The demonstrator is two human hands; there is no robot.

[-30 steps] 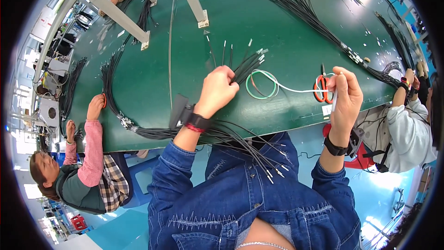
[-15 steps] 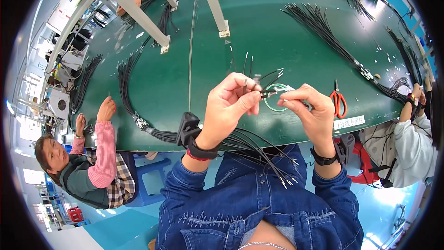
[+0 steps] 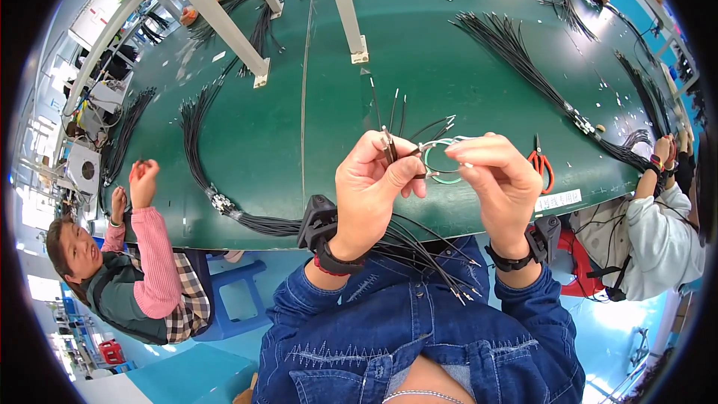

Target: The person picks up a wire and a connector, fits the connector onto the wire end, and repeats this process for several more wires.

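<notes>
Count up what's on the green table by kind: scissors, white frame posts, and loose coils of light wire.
Scissors, orange-handled: 1
White frame posts standing on the table: 2
Light wire coil, behind the hands: 1
Total: 4

The scene is brightly and evenly lit from overhead, with pale glare patches on the green bench toward its far right and washed-out white areas at the left rim. Shadows are soft and short; the hands and dark wires look sharp at the centre. Fisheye distortion bends the bench edge and metal frame legs into curves, and a black circular border cuts the corners.
</notes>
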